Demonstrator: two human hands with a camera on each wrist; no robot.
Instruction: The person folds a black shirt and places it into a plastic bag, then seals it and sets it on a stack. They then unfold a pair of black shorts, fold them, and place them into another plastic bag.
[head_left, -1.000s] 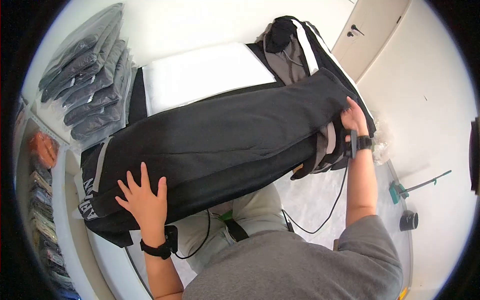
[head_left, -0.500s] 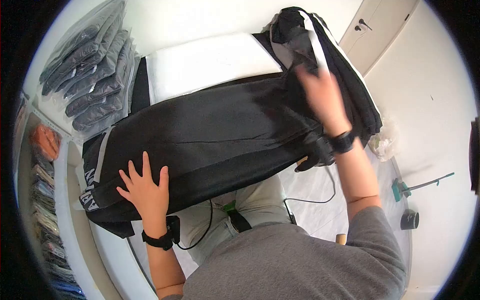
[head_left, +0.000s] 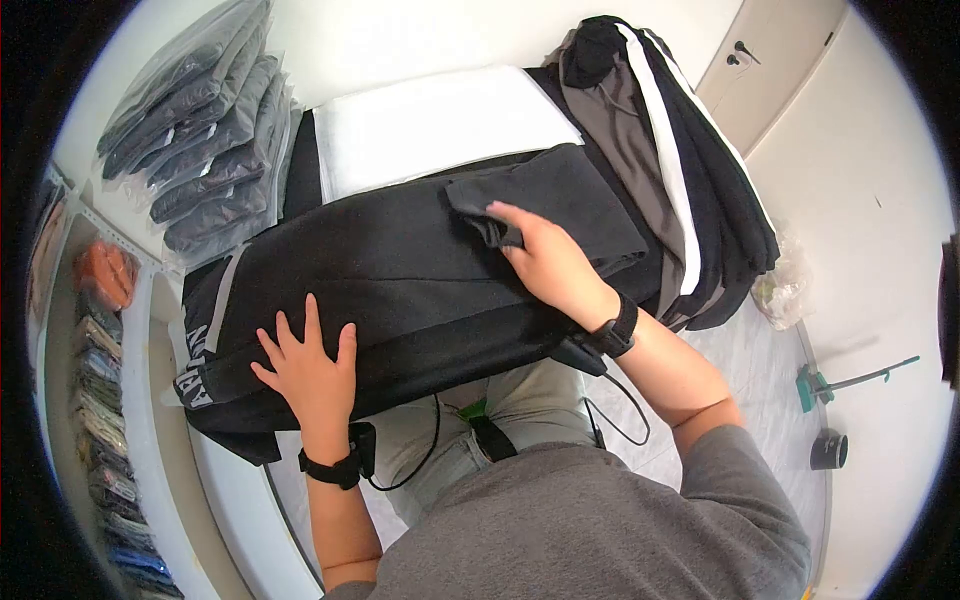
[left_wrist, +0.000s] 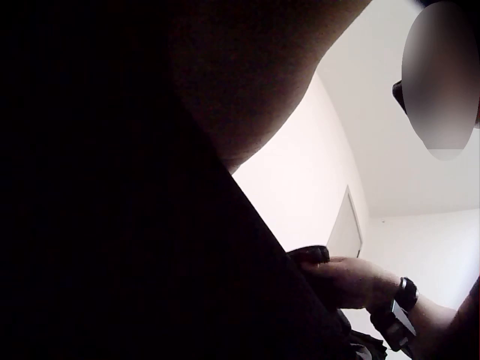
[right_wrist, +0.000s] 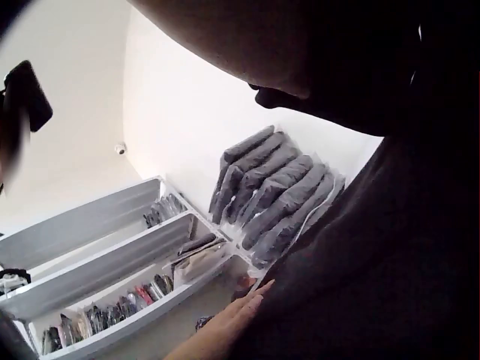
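Observation:
A long black garment [head_left: 400,250] lies across the surface, with a grey stripe and white lettering at its left end. On that left part my left hand [head_left: 315,385] lies flat with fingers spread. My right hand [head_left: 560,270] grips the folded-over end [head_left: 590,200] of the garment, which lies doubled back toward the left; the edge is bunched at its fingertips. In the left wrist view the right hand [left_wrist: 356,281] has its fingers round dark cloth. In the right wrist view the left hand [right_wrist: 229,322] rests straight-fingered against the dark cloth.
Bagged dark garments [head_left: 215,150] are stacked at the back left. A white plastic sheet or bag [head_left: 440,130] lies behind the garment. Black, grey and white clothing [head_left: 640,150] is heaped at the right. Shelves with packed items [head_left: 105,400] stand left; a black cable [head_left: 425,460] hangs near my lap.
My right hand has moved from the garment's right end leftward to its middle, bringing that end over in a fold. My left hand has kept its place on the cloth.

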